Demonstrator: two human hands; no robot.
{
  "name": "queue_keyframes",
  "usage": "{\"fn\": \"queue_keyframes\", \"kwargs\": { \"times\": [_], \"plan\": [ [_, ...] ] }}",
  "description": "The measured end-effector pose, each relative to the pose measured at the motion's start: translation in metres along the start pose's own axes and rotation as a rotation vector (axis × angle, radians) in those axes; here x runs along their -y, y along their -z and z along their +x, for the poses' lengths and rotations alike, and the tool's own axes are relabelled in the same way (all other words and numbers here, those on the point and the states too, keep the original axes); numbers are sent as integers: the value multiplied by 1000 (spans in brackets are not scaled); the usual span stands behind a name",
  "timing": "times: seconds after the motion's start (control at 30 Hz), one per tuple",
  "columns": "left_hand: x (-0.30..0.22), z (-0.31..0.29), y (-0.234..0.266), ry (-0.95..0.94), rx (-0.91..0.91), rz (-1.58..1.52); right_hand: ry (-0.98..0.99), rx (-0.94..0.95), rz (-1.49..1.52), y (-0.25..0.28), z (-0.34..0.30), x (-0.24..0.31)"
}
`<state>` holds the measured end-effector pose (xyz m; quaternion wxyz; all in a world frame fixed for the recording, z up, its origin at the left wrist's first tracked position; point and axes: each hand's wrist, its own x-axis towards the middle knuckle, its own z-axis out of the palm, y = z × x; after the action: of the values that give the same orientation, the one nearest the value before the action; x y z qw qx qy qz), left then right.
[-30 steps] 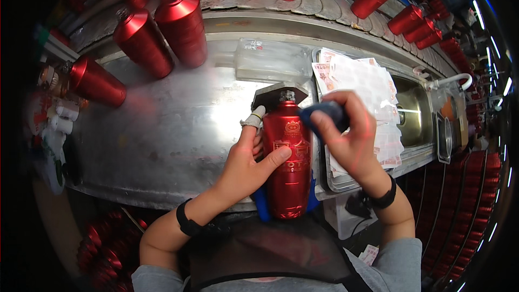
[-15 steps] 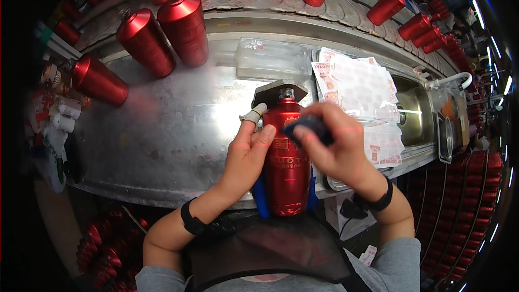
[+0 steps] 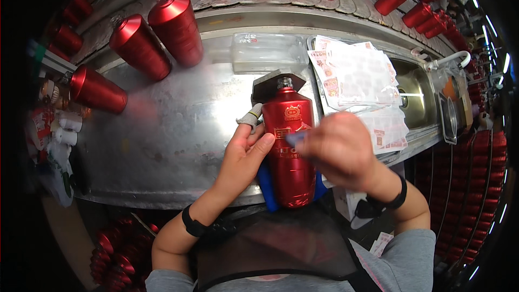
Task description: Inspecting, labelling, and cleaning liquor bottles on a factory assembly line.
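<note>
A glossy red bottle with a clear glass neck and gold decoration leans back in front of me, its base toward my body. Behind its shoulder is a dark angular rest, and blue cloth shows beneath it. My left hand holds the bottle's left side, thumb on the front; one finger wears a pale finger cover. Blurred by motion, my right hand is closed on a small dark blue pad, which is at the decorated front. Most of the pad is hidden behind the fingers.
Red bottles stand on the metal bench at far left, with more along the conveyor behind. A clear plastic block lies beyond the rest. To the right are stacked printed sheets and a sink.
My right hand has moved down and slightly right over the bottle, uncovering the gold emblem near its shoulder. My left hand keeps its hold. The whole view has shifted a little.
</note>
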<state>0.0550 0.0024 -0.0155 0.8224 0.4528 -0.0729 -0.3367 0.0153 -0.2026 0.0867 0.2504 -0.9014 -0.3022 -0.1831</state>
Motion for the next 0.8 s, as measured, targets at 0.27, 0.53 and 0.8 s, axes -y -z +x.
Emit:
{"fn": "queue_keyframes", "kwargs": {
  "times": [0.27, 0.53, 0.8],
  "plan": [
    [2, -5, -13, -62, -31, 79, -500, -174, 351, -12, -21, 25],
    [4, -2, -20, 2, -26, 117, -1076, -442, 610, -28, -63, -11],
    [2, -4, -23, -63, -72, 153, -1070, -466, 562, -32, -61, -17]
  ]
}}
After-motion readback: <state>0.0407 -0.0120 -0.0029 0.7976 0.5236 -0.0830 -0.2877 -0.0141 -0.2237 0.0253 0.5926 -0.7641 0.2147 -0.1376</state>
